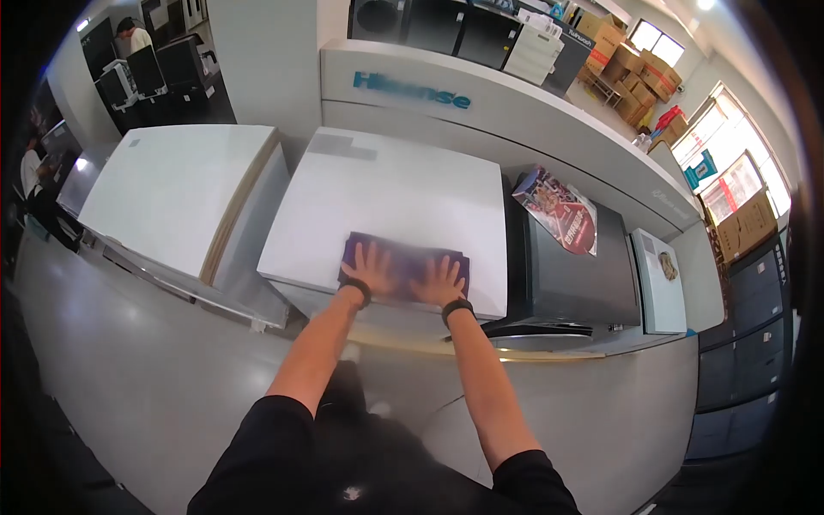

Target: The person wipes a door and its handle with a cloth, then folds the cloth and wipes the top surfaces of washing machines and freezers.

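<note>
A dark purple cloth (402, 283) lies folded on the white top of an appliance (412, 193), near its front edge. My left hand (370, 269) rests flat on the cloth's left part, fingers spread. On the right part, my right hand (440, 280) presses down flat in the same way, its fingers also apart. Both palms touch the cloth without gripping it. Each wrist wears a dark band. A grey rectangular patch (342, 148) shows at the back left of the white top.
Another white-topped appliance (176, 193) stands to the left. On the right is a dark appliance (588, 279) with a printed leaflet (562, 210) on it, then a smaller white one (659, 287). Behind runs a lettered partition (481, 120). Cardboard boxes (639, 81) are stacked farther back; two people are at left.
</note>
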A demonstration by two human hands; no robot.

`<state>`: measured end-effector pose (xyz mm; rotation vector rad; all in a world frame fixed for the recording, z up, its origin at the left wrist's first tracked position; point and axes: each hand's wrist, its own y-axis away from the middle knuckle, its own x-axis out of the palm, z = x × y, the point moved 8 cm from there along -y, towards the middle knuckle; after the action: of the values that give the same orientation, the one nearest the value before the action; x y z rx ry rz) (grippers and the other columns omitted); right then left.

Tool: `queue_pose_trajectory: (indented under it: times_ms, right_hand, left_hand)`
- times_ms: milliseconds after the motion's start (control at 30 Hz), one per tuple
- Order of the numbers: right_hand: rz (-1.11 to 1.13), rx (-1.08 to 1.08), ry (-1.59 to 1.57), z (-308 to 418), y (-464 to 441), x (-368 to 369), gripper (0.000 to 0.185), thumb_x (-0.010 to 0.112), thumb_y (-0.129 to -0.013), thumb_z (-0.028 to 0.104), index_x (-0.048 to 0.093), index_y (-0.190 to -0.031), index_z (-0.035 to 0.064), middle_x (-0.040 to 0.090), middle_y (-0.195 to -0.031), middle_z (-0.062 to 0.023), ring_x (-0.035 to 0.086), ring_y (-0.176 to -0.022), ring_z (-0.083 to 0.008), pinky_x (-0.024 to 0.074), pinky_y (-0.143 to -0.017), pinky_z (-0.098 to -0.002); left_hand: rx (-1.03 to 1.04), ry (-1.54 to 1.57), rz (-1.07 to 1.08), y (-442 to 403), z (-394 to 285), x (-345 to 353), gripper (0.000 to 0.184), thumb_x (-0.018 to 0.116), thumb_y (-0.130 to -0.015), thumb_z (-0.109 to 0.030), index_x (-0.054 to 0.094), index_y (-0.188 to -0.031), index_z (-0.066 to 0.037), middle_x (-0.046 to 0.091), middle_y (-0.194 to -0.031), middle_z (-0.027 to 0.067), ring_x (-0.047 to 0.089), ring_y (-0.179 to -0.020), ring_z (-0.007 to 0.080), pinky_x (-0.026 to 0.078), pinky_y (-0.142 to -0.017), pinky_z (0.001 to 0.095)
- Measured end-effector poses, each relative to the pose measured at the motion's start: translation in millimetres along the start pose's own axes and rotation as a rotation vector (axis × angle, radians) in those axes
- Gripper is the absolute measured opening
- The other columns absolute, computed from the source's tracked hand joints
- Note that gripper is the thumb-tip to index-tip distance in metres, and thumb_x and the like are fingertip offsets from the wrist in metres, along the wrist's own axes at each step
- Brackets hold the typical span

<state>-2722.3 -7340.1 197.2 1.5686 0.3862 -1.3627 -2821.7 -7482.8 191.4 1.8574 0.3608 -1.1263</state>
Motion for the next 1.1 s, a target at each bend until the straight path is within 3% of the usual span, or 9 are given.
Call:
queue_pose_trajectory:
  times_ms: [200, 367, 700, 900, 1100]
  right_hand:
    - [-0.041, 0.03, -0.044, 10, -69, -30, 0.092, 0.039, -0.088, 0.07, 0.011, -0.155, 0.0145, 0.001, -0.16, -0.0212, -0.005, -0.145, -0.0472, 0.0054, -0.112, -0.0651]
    - [-0.042, 0.064, -0.094, 11, -127, -59, 0.091, 0.042, -0.087, 0.068, 0.012, -0.155, 0.015, 0.001, -0.161, -0.0186, -0.007, -0.146, -0.044, 0.0048, -0.113, -0.0638]
    - [-0.104, 0.076, -0.04, 10, -259, -127, 0.093, 0.035, -0.087, 0.074, 0.009, -0.156, 0.0175, -0.002, -0.161, -0.0188, -0.005, -0.146, -0.044, 0.0059, -0.114, -0.0622]
    - [-0.065, 0.134, -0.113, 8, -301, -157, 0.091, 0.035, -0.087, 0.071, 0.005, -0.156, 0.0189, -0.005, -0.161, -0.017, -0.01, -0.147, -0.0401, -0.0022, -0.115, -0.0572]
    - [-0.092, 0.157, -0.104, 5, -321, -169, 0.09, 0.034, -0.088, 0.071, 0.008, -0.156, 0.0192, -0.004, -0.161, -0.0159, -0.009, -0.147, -0.0395, -0.0006, -0.116, -0.0563]
  left_hand:
    - [0.028, -0.006, 0.001, -72, 10, -46, 0.079, 0.032, -0.091, -0.067, 0.004, -0.155, -0.031, -0.012, -0.161, 0.0074, -0.012, -0.147, 0.0378, 0.004, -0.108, 0.0716]
    - [0.034, -0.005, 0.054, -122, 7, -90, 0.081, 0.033, -0.09, -0.067, 0.002, -0.155, -0.031, -0.014, -0.161, 0.0073, -0.015, -0.147, 0.0377, 0.004, -0.108, 0.0713]
    - [0.039, 0.065, -0.103, -238, 4, -160, 0.079, 0.031, -0.091, -0.065, 0.007, -0.155, -0.027, -0.008, -0.162, 0.0082, -0.013, -0.147, 0.0378, 0.005, -0.107, 0.073]
    - [0.064, 0.035, -0.117, -292, -1, -195, 0.079, 0.029, -0.091, -0.066, 0.006, -0.156, -0.027, -0.009, -0.162, 0.0094, -0.013, -0.147, 0.0378, 0.001, -0.108, 0.0712]
    - [0.097, 0.051, -0.114, -306, -8, -215, 0.077, 0.029, -0.092, -0.063, 0.007, -0.156, -0.026, -0.008, -0.162, 0.01, -0.013, -0.147, 0.0384, 0.002, -0.109, 0.0692]
